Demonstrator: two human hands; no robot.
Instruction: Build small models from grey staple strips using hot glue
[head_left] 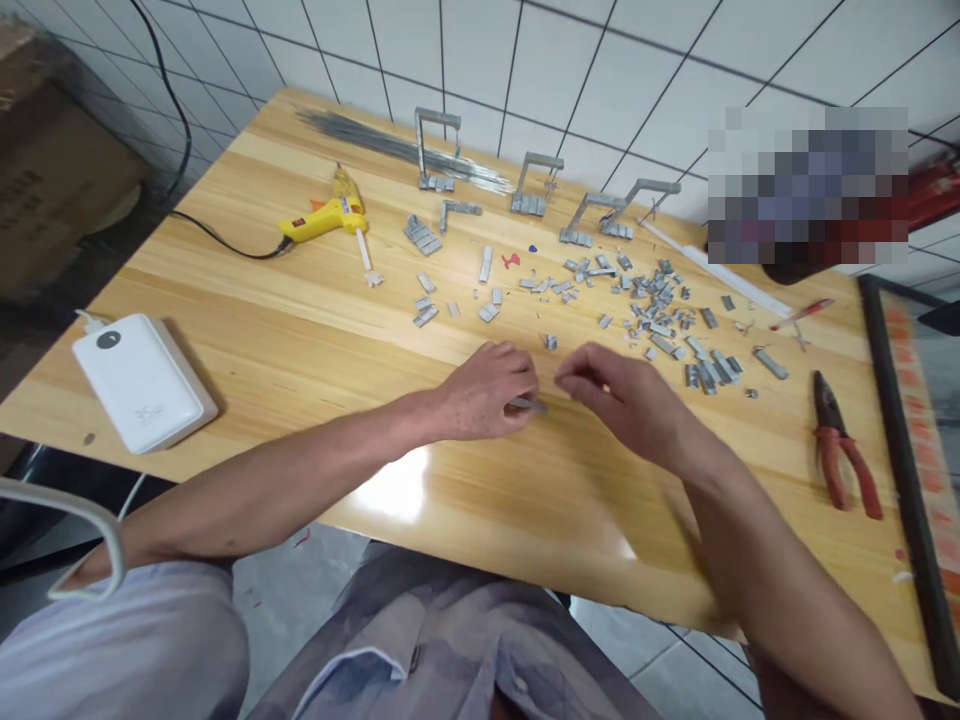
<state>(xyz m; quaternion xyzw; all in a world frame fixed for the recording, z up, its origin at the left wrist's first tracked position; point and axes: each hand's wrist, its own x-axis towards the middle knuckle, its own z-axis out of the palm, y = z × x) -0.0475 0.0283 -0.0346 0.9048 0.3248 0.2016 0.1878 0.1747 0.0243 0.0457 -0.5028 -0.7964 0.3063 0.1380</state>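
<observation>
Near the table's front edge, my left hand [489,393] is closed around a thin grey metal strip [534,405], its end sticking out toward the right. Just beside it is my right hand [628,402], thumb and fingers drawn together in a pinch; whatever may be between them is too small or hidden. Beyond my hands lie short grey strips that look like staples, including a flat pair [486,264] and a scattered heap [660,305]. At the back stand several small bracket-shaped frames made of the same grey strips, such as the leftmost frame [421,150].
A yellow glue gun [330,218] lies at the left, with a white power bank [142,380] in front of it. Pliers with red handles [836,450] rest at the right, beside a dark frame edge [904,450]. Thin metal rods [390,145] lie along the tiled wall.
</observation>
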